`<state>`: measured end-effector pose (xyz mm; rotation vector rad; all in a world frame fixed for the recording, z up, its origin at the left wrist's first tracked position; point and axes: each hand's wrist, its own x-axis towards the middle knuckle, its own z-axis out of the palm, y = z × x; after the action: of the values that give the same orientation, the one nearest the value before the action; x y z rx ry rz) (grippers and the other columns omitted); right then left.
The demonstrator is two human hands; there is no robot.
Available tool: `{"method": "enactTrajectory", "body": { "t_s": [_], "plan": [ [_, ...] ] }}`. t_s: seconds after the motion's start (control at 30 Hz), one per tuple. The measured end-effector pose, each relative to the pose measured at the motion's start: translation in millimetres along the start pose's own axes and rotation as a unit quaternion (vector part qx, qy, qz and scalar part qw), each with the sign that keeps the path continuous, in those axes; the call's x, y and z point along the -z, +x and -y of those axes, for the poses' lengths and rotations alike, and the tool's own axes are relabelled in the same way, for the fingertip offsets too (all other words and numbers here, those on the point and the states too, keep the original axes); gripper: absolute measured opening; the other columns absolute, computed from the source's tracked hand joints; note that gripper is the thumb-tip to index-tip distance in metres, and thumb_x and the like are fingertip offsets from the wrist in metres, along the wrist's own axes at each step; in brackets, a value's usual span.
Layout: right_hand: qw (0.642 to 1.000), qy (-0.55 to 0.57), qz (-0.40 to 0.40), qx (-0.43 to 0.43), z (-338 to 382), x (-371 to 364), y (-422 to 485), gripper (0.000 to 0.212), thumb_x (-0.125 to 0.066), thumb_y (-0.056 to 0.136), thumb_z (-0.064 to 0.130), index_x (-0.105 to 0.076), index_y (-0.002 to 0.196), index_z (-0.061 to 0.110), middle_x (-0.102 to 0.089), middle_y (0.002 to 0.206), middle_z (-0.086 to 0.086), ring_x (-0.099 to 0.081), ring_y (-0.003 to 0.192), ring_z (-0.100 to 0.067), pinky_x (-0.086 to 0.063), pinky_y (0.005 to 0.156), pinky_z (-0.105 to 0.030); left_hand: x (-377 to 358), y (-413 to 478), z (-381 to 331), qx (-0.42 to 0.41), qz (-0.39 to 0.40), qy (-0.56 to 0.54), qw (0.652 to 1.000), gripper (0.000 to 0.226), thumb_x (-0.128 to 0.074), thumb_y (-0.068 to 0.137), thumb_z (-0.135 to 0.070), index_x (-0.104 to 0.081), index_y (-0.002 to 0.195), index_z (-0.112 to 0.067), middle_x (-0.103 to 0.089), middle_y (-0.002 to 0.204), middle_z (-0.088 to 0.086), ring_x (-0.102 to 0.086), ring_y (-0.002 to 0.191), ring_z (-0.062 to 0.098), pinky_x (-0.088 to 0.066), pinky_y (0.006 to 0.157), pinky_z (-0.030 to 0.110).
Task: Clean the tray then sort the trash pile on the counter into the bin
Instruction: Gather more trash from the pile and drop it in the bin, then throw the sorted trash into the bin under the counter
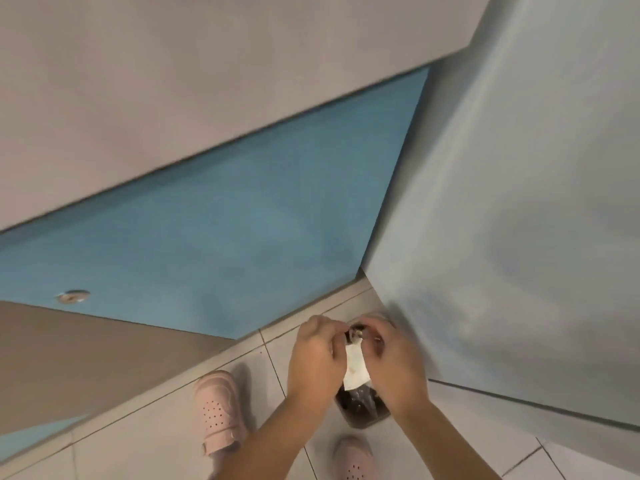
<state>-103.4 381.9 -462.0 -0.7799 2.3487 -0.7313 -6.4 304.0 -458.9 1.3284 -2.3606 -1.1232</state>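
**Paper scrap** [355, 370]: white, stained, lower centre of the frame. It is pinched at its upper end by both hands, with fingers curled and set close together, so that it hangs straight down over the bin

**Left hand** [313, 358], **right hand** [396, 362]: both are closed on the scrap's top edge. A small dark bit [356, 330] is seen between the fingertips; whether it belongs to the scrap or is being picked off it cannot be told, as the spot is blurred

**Bin** [362, 423]: small and dark-lined, set on the floor directly beneath the hands and largely hidden by them. Its position is judged to let anything released drop inside; the sorting step is taken to be under way

**Floor** [138, 441]: pale tiles

**Pink shoes** [218, 410]: one left of the bin, one below it at the frame's bottom edge

**Blue panel** [225, 220]: middle left

**Grey wall** [519, 202]: right side

**Tray, trash pile, tabletop:** not in view
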Motion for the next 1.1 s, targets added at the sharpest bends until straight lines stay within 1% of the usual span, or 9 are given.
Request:
{"method": "enactTrajectory", "body": {
  "t_s": [0.07, 0.2, 0.3, 0.4, 0.47, 0.6, 0.77, 1.0, 1.1],
  "plan": [
    [0.990, 0.095, -0.074, 0.075, 53, 29, -17, 0.018, -0.057, 0.090, 0.023, -0.065, 0.101, 0.035, -0.064, 0.084, 0.018, -0.060, 0.074, -0.003, -0.044, 0.066, -0.009, 47, -12, -34, -0.006, -0.089, -0.059, 0.994, 0.023, -0.053, 0.082, -0.007, -0.071, 0.089, -0.020, -0.061, 0.091, -0.009, -0.057, 0.089, 0.008, -0.041, 0.078, 0.011],
    [0.931, 0.255, -0.138, 0.221, 172, 90, -46, 0.011, -0.054, 0.085, 0.039, -0.064, 0.089, 0.037, -0.057, 0.065, 0.009, -0.048, 0.052, -0.006, -0.043, 0.051, -0.023, 154, -38, -103, -0.035, -0.175, -0.127, 0.976, 0.024, -0.052, 0.084, -0.009, -0.068, 0.093, -0.024, -0.064, 0.089, -0.014, -0.060, 0.083, 0.000, -0.046, 0.070, 0.013],
    [0.896, 0.289, -0.119, 0.316, 254, 129, -64, 0.013, -0.054, 0.086, 0.036, -0.064, 0.095, 0.033, -0.053, 0.062, 0.006, -0.044, 0.051, -0.005, -0.040, 0.052, -0.019, 233, -63, -147, 0.000, -0.213, -0.197, 0.957, 0.029, -0.054, 0.089, -0.004, -0.066, 0.095, -0.030, -0.068, 0.081, -0.014, -0.063, 0.078, 0.004, -0.046, 0.063, 0.011],
    [0.876, 0.286, -0.069, 0.381, 323, 155, -77, 0.014, -0.054, 0.086, 0.032, -0.064, 0.095, 0.033, -0.051, 0.061, 0.005, -0.041, 0.049, -0.005, -0.036, 0.052, -0.015, 305, -82, -169, 0.004, -0.265, -0.240, 0.934, 0.026, -0.055, 0.090, -0.006, -0.065, 0.094, -0.030, -0.068, 0.077, -0.011, -0.060, 0.064, 0.016, -0.047, 0.058, 0.023],
    [0.876, 0.265, -0.027, 0.401, 364, 163, -83, 0.015, -0.056, 0.087, 0.029, -0.063, 0.098, 0.034, -0.049, 0.060, 0.008, -0.040, 0.049, -0.008, -0.037, 0.052, -0.018, 348, -92, -173, 0.010, -0.294, -0.246, 0.923, 0.025, -0.055, 0.090, -0.009, -0.064, 0.093, -0.032, -0.067, 0.078, -0.008, -0.058, 0.065, 0.021, -0.047, 0.059, 0.027],
    [0.875, 0.220, 0.010, 0.432, 438, 161, -94, 0.021, -0.060, 0.089, 0.015, -0.063, 0.104, 0.030, -0.052, 0.063, 0.010, -0.044, 0.050, -0.009, -0.040, 0.053, -0.021, 428, -106, -158, 0.024, -0.352, -0.247, 0.903, 0.026, -0.052, 0.091, -0.009, -0.064, 0.090, -0.032, -0.067, 0.073, -0.010, -0.061, 0.069, 0.013, -0.049, 0.062, 0.023],
    [0.877, 0.175, 0.059, 0.443, 526, 133, -107, 0.022, -0.059, 0.090, 0.019, -0.062, 0.106, 0.033, -0.051, 0.063, 0.008, -0.047, 0.053, -0.008, -0.040, 0.056, -0.021, 519, -109, -114, 0.054, -0.395, -0.255, 0.881, 0.023, -0.053, 0.091, -0.009, -0.066, 0.088, -0.027, -0.068, 0.071, -0.005, -0.063, 0.069, 0.019, -0.052, 0.067, 0.034],
    [0.880, 0.117, 0.092, 0.452, 653, 54, -100, 0.020, -0.058, 0.091, 0.024, -0.062, 0.107, 0.035, -0.051, 0.064, 0.006, -0.047, 0.053, -0.008, -0.046, 0.058, -0.034, 650, -81, -26, 0.072, -0.398, -0.242, 0.882, 0.024, -0.051, 0.092, -0.010, -0.066, 0.089, -0.029, -0.069, 0.074, -0.003, -0.064, 0.068, 0.018, -0.050, 0.064, 0.031],
    [0.884, 0.109, 0.090, 0.447, 706, 18, -90, 0.021, -0.058, 0.091, 0.024, -0.062, 0.109, 0.033, -0.050, 0.063, 0.008, -0.045, 0.052, -0.007, -0.043, 0.056, -0.028, 707, -66, 15, 0.084, -0.395, -0.222, 0.887, 0.023, -0.050, 0.092, -0.011, -0.065, 0.090, -0.028, -0.070, 0.074, -0.003, -0.065, 0.069, 0.015, -0.051, 0.065, 0.031]
  ]
}}
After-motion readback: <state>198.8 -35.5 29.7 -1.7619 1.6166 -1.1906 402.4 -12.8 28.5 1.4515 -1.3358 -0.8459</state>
